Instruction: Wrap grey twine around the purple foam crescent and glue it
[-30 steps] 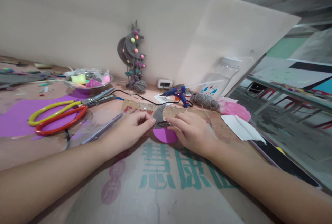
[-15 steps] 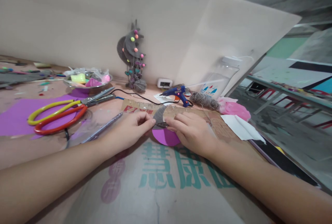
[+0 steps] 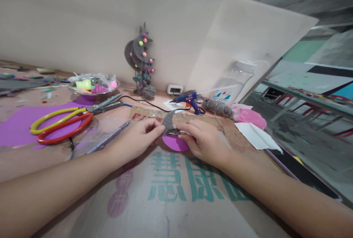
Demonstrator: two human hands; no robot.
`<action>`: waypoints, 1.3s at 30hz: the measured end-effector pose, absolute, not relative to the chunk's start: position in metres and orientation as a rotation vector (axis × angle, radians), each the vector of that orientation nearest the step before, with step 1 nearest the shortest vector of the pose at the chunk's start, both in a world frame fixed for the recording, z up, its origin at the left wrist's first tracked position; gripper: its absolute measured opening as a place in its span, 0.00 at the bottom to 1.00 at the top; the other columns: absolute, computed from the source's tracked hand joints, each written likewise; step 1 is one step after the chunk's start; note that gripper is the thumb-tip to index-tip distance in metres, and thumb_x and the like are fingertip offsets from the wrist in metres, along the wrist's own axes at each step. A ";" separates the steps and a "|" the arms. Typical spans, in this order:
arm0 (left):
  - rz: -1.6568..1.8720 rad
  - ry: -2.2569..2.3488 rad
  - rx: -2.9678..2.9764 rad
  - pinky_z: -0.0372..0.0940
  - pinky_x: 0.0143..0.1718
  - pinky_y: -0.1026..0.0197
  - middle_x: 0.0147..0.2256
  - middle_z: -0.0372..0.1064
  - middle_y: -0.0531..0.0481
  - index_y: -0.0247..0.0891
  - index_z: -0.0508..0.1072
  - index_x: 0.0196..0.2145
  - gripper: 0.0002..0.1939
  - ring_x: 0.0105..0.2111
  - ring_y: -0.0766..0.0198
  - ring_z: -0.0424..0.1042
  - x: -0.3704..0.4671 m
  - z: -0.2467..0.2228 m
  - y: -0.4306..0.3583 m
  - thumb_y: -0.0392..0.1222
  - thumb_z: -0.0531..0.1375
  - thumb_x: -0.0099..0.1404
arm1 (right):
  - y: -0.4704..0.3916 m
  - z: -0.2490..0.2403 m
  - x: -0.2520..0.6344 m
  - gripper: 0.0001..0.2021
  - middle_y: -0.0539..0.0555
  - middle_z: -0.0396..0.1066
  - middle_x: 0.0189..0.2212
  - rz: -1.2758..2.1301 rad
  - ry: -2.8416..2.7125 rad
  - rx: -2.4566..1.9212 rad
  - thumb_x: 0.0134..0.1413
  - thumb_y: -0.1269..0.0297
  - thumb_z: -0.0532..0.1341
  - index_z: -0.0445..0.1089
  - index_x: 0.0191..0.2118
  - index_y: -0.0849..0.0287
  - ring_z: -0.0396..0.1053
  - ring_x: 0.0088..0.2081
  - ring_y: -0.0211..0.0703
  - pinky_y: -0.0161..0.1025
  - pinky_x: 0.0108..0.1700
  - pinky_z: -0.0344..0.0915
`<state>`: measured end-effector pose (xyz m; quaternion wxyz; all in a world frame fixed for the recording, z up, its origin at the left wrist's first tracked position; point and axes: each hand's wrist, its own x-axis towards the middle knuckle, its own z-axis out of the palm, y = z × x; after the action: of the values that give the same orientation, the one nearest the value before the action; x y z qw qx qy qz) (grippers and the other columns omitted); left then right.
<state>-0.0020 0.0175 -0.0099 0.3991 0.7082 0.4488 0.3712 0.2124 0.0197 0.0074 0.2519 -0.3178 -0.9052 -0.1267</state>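
Between my hands is a grey yarn-covered crescent [image 3: 168, 121], its pointed tip facing up and away. My left hand [image 3: 149, 131] pinches its left edge between thumb and fingers. On the other side my right hand [image 3: 202, 139] has its fingers closed at the lower right edge of the crescent; the fingertips partly hide it. Under the crescent a round-edged purple piece [image 3: 175, 144] shows, partly covered by the fingers. Both hands are over a cardboard sheet [image 3: 132, 208] with green and purple printing. Just beyond them lies a blue glue gun [image 3: 190, 100] with a small red light.
Scissors [image 3: 63, 122] with yellow and red handles lie left on purple sheet [image 3: 16, 124], beside a pen [image 3: 110, 136]. Behind are a metal bowl [image 3: 93, 93], a hanging moon ornament [image 3: 140, 54], a small timer [image 3: 174, 89], grey yarn [image 3: 217, 107], a bottle [image 3: 234, 80] and white paper [image 3: 257, 135].
The crescent has tilted a little and shows more of its surface. The purple piece shows slightly less below the fingers. Both hands stay in nearly the same place.
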 end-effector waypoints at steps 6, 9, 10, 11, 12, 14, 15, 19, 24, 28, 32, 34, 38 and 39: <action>0.927 1.141 1.784 0.53 0.24 0.66 0.21 0.60 0.56 0.38 0.63 0.23 0.16 0.22 0.69 0.58 -0.002 -0.010 0.016 0.49 0.50 0.64 | 0.019 0.007 0.212 0.10 0.56 0.69 0.30 -0.321 -2.467 -0.888 0.59 0.68 0.52 0.69 0.42 0.62 0.65 0.33 0.43 0.38 0.33 0.62; 0.936 1.139 1.781 0.53 0.24 0.66 0.21 0.59 0.57 0.38 0.63 0.23 0.16 0.22 0.69 0.58 -0.001 -0.010 0.016 0.49 0.51 0.64 | 0.019 0.007 0.212 0.10 0.56 0.70 0.31 -0.314 -2.474 -0.909 0.58 0.68 0.52 0.69 0.42 0.62 0.65 0.33 0.43 0.38 0.34 0.62; 0.943 1.139 1.788 0.53 0.24 0.66 0.21 0.60 0.56 0.38 0.63 0.23 0.15 0.22 0.69 0.59 -0.001 -0.010 0.016 0.49 0.51 0.63 | 0.018 0.007 0.212 0.10 0.56 0.70 0.31 -0.314 -2.475 -0.913 0.58 0.68 0.53 0.68 0.42 0.62 0.65 0.33 0.43 0.38 0.34 0.62; 0.950 1.142 1.798 0.53 0.24 0.66 0.21 0.60 0.56 0.38 0.63 0.23 0.15 0.22 0.69 0.59 -0.001 -0.009 0.016 0.49 0.51 0.63 | 0.018 0.007 0.212 0.10 0.56 0.70 0.31 -0.311 -2.476 -0.921 0.58 0.68 0.53 0.68 0.43 0.62 0.66 0.33 0.43 0.38 0.34 0.62; 0.953 1.147 1.807 0.54 0.24 0.66 0.22 0.60 0.56 0.38 0.64 0.23 0.15 0.22 0.68 0.59 -0.001 -0.009 0.016 0.49 0.51 0.63 | 0.018 0.007 0.211 0.10 0.56 0.70 0.32 -0.308 -2.477 -0.930 0.58 0.68 0.53 0.68 0.43 0.62 0.66 0.33 0.43 0.38 0.34 0.62; 0.947 1.158 1.823 0.54 0.24 0.66 0.22 0.61 0.56 0.38 0.64 0.23 0.15 0.22 0.68 0.59 -0.001 -0.009 0.017 0.48 0.51 0.63 | 0.018 0.008 0.211 0.10 0.56 0.70 0.32 -0.312 -2.478 -0.942 0.58 0.68 0.53 0.69 0.43 0.62 0.66 0.34 0.43 0.38 0.35 0.62; 0.939 1.163 1.827 0.54 0.24 0.66 0.22 0.61 0.56 0.38 0.64 0.23 0.15 0.22 0.68 0.59 -0.002 -0.009 0.017 0.48 0.51 0.63 | 0.018 0.008 0.211 0.10 0.56 0.70 0.32 -0.321 -2.485 -0.943 0.58 0.68 0.53 0.69 0.43 0.62 0.66 0.35 0.43 0.38 0.35 0.62; 0.916 1.160 1.796 0.53 0.23 0.66 0.21 0.60 0.56 0.38 0.63 0.22 0.16 0.21 0.69 0.58 -0.002 -0.009 0.018 0.49 0.51 0.63 | 0.019 0.007 0.211 0.11 0.55 0.68 0.28 -0.425 -2.502 -0.894 0.59 0.67 0.52 0.69 0.43 0.62 0.65 0.32 0.43 0.38 0.33 0.60; 0.903 1.136 1.765 0.52 0.22 0.67 0.20 0.60 0.56 0.38 0.64 0.22 0.16 0.20 0.69 0.57 -0.003 -0.009 0.017 0.50 0.51 0.62 | 0.021 0.006 0.213 0.12 0.54 0.67 0.27 -0.471 -2.513 -0.852 0.60 0.66 0.52 0.69 0.43 0.62 0.63 0.31 0.41 0.37 0.32 0.58; 0.898 1.127 1.753 0.52 0.22 0.67 0.20 0.61 0.56 0.37 0.64 0.23 0.16 0.20 0.70 0.57 -0.003 -0.009 0.018 0.49 0.52 0.62 | 0.023 0.004 0.215 0.11 0.54 0.66 0.27 -0.482 -2.511 -0.821 0.59 0.68 0.52 0.69 0.44 0.62 0.62 0.30 0.41 0.37 0.31 0.57; 0.909 1.131 1.748 0.52 0.22 0.67 0.20 0.60 0.56 0.37 0.64 0.22 0.16 0.20 0.70 0.58 -0.003 -0.011 0.017 0.50 0.52 0.62 | 0.025 0.001 0.217 0.11 0.53 0.66 0.27 -0.509 -2.517 -0.810 0.58 0.70 0.53 0.68 0.45 0.59 0.62 0.30 0.40 0.37 0.31 0.57; 0.908 1.133 1.735 0.53 0.22 0.66 0.20 0.60 0.56 0.38 0.64 0.22 0.16 0.20 0.69 0.58 -0.003 -0.011 0.017 0.50 0.52 0.62 | 0.026 0.001 0.217 0.11 0.53 0.67 0.27 -0.507 -2.518 -0.805 0.58 0.71 0.53 0.68 0.44 0.59 0.62 0.30 0.40 0.36 0.31 0.57; 0.900 1.129 1.731 0.52 0.22 0.66 0.20 0.60 0.57 0.38 0.63 0.22 0.16 0.20 0.70 0.57 -0.002 -0.010 0.017 0.49 0.52 0.62 | 0.024 0.002 0.215 0.10 0.53 0.67 0.26 -0.468 -2.489 -0.804 0.58 0.70 0.52 0.69 0.42 0.60 0.64 0.29 0.40 0.36 0.30 0.58; 0.901 1.126 1.734 0.52 0.23 0.66 0.20 0.60 0.57 0.38 0.63 0.22 0.16 0.20 0.70 0.57 -0.002 -0.010 0.017 0.50 0.52 0.62 | 0.024 0.002 0.215 0.10 0.53 0.68 0.26 -0.437 -2.470 -0.813 0.59 0.69 0.52 0.69 0.42 0.60 0.64 0.30 0.41 0.37 0.31 0.59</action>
<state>-0.0021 0.0171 -0.0096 0.4289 0.6946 0.4509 0.3609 0.2150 0.0242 0.0021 0.2498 -0.2986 -0.9070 -0.1606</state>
